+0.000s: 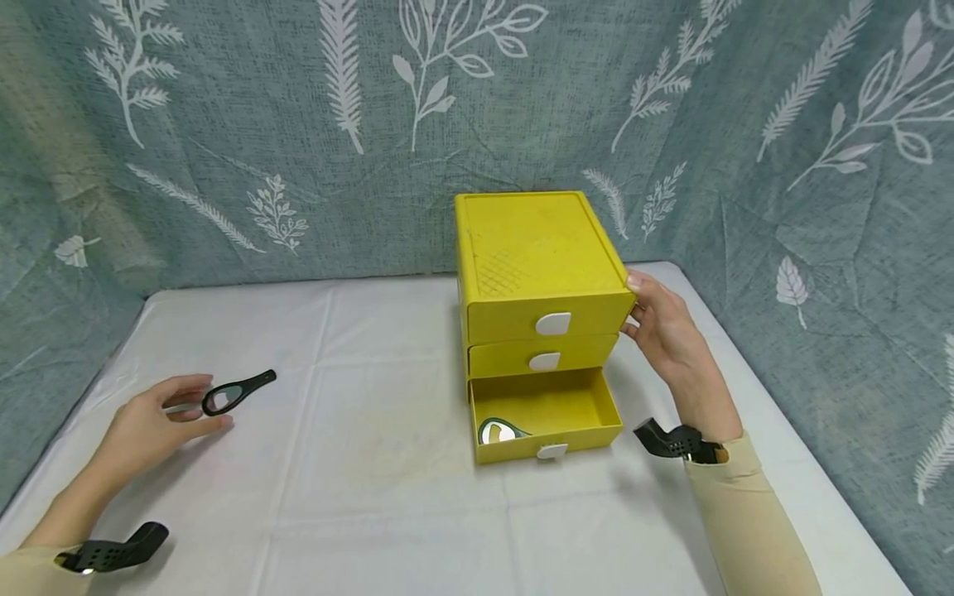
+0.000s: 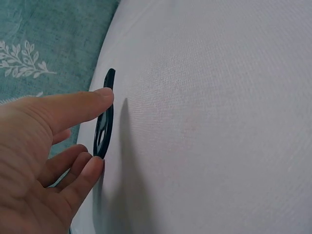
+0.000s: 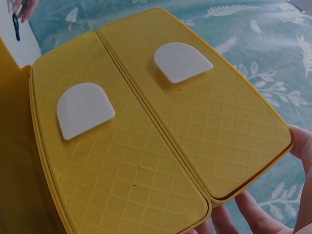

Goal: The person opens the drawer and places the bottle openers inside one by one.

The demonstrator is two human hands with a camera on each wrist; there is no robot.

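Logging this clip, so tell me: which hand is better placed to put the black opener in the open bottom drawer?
Left. The left hand already pinches the black opener, while the right hand steadies the yellow drawer unit at its corner. The bottom drawer stands open.

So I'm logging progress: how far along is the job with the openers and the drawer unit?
Done: one bottle opener lies in the open bottom drawer. In hand: the left hand pinches a black opener; the right hand steadies the yellow drawer unit. Left: that opener isn't in yet, and the drawer is open.
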